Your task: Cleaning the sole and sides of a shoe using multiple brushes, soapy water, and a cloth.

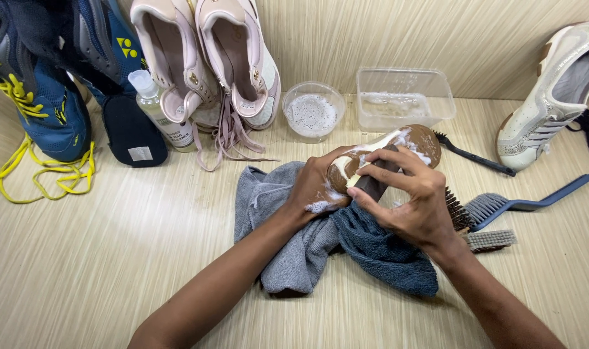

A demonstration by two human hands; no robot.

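My left hand (314, 187) grips the heel end of a shoe (418, 141) turned sole up; the brown and white sole is covered with soap foam. My right hand (410, 197) is closed around a dark brush (375, 183) pressed across the sole's middle. Under both hands lie a light grey cloth (268, 213) and a darker blue-grey towel (385, 255). Foam clings to my left hand's fingers.
Blue shoes with yellow laces (42, 97), a cleaner bottle (158, 110) and pink shoes (210, 58) lean at the back left. A foamy bowl (312, 110) and clear tub (404, 97) stand behind. A white shoe (559, 90) and several brushes (501, 207) lie right.
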